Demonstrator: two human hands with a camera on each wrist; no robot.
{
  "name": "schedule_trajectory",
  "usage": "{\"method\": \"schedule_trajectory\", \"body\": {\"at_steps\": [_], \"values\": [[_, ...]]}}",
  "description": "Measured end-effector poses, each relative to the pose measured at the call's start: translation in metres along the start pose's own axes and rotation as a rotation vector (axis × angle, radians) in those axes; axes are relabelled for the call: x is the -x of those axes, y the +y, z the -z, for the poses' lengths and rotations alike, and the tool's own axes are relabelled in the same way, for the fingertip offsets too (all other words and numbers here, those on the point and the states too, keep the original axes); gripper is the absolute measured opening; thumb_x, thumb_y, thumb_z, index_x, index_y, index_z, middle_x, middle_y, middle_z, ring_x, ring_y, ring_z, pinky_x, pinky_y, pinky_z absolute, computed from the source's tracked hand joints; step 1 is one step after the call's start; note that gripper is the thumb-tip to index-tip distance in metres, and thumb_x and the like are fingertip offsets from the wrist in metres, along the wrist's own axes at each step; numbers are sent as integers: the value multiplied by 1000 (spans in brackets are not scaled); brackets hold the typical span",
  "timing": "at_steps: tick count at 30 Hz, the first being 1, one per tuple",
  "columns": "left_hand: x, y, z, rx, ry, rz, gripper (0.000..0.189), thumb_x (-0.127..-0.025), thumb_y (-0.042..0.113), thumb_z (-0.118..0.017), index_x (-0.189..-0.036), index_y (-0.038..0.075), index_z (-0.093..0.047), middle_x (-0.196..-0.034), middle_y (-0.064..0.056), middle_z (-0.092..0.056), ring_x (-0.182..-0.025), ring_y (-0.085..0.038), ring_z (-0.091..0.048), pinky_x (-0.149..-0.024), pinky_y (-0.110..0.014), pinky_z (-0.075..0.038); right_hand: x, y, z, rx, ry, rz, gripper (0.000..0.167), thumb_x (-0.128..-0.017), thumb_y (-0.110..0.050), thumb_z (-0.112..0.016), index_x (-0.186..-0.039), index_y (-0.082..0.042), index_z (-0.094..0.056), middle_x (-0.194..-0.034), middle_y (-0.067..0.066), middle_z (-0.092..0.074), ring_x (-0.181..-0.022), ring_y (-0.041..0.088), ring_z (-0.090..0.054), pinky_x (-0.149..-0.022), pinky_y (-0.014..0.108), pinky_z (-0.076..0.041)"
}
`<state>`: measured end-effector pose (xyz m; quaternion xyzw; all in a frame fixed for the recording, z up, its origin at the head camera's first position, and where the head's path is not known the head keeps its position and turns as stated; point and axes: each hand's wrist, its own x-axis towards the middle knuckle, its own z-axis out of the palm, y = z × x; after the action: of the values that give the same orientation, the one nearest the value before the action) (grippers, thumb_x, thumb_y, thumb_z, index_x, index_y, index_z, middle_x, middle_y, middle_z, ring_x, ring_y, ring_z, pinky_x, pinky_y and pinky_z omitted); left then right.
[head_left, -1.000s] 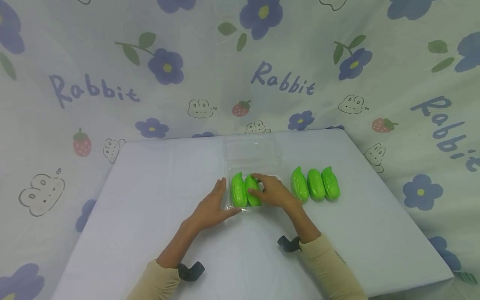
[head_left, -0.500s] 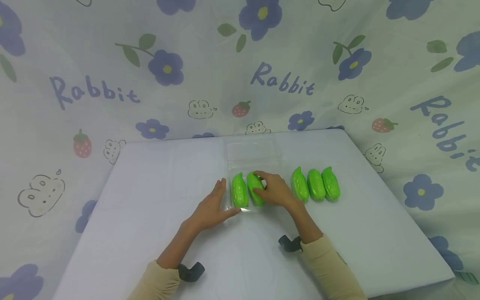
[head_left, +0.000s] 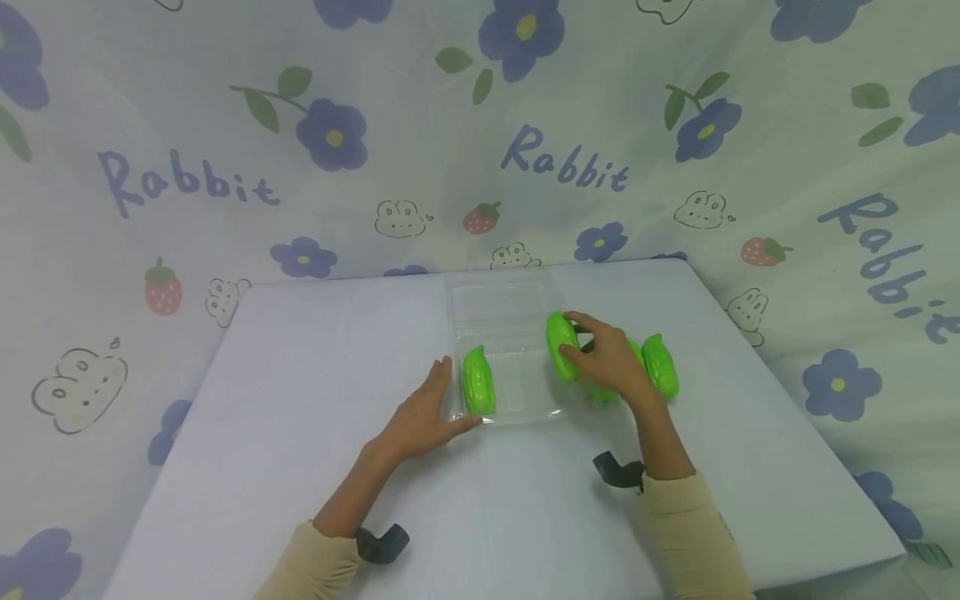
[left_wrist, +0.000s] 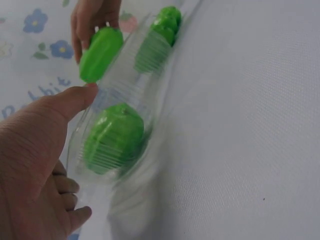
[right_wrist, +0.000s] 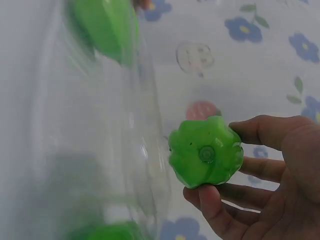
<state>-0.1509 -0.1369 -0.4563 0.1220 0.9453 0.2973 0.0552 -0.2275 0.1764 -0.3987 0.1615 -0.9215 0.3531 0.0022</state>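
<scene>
A clear plastic clamshell box (head_left: 521,392) lies on the table with its lid (head_left: 498,304) folded back. One glossy green toy bitter melon (head_left: 478,382) sits along the box's left side. My left hand (head_left: 416,421) is at the box's left front corner, thumb spread along the front and fingers straight along the side. Another toy bitter melon (right_wrist: 206,152) is pinched between the thumb and fingers of my right hand (head_left: 607,354), raised over the box's right edge. In the left wrist view, my left thumb (left_wrist: 80,100) touches the clear box wall.
To the right of the box, more green bitter melons (head_left: 660,367) lie on the white table (head_left: 337,350), partly hidden behind my right hand. A printed cloth (head_left: 420,108) with flowers and rabbits hangs behind the table.
My right hand has lifted the second bitter melon out of its place beside the first and carried it rightward to the box's right edge. The left hand has stayed put.
</scene>
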Motion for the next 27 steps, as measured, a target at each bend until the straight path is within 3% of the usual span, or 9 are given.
{"method": "schedule_trajectory", "body": {"at_steps": [6, 15, 21, 27], "values": [[0, -1, -2, -3, 1, 3, 113, -82, 69, -64, -158, 6, -9, -162, -16, -15, -147, -26, -15, -114, -47, -25, 12, 24, 36, -15, 56, -90, 57, -96, -28, -64, -147, -11, -46, -132, 23, -57, -94, 36, -67, -73, 48, -57], [-1, -2, -2, -1, -13, 1, 114, -81, 73, -60, -158, 6, -7, -163, -12, -10, -148, -23, -11, -116, -44, -22, 34, 72, 81, 50, 157, -175, 60, -99, -33, -58, -149, -5, -40, -133, 34, -51, -100, 51, -62, -78, 61, -53], [0, -1, 0, 3, -19, 1, 114, -82, 71, -61, -158, 6, -7, -163, -10, -9, -148, -22, -9, -116, -44, -22, 45, 99, 92, 105, 203, -293, 59, -99, -29, -55, -149, -1, -38, -134, 39, -47, -109, 57, -54, -77, 62, -52], [0, -2, 0, 10, -20, 0, 115, -82, 72, -61, -158, 7, -6, -163, -9, -9, -148, -22, -9, -116, -45, -22, 47, 116, 92, 185, 144, -376, 58, -100, -28, -49, -147, 5, -37, -133, 40, -46, -110, 57, -50, -77, 63, -49]]}}
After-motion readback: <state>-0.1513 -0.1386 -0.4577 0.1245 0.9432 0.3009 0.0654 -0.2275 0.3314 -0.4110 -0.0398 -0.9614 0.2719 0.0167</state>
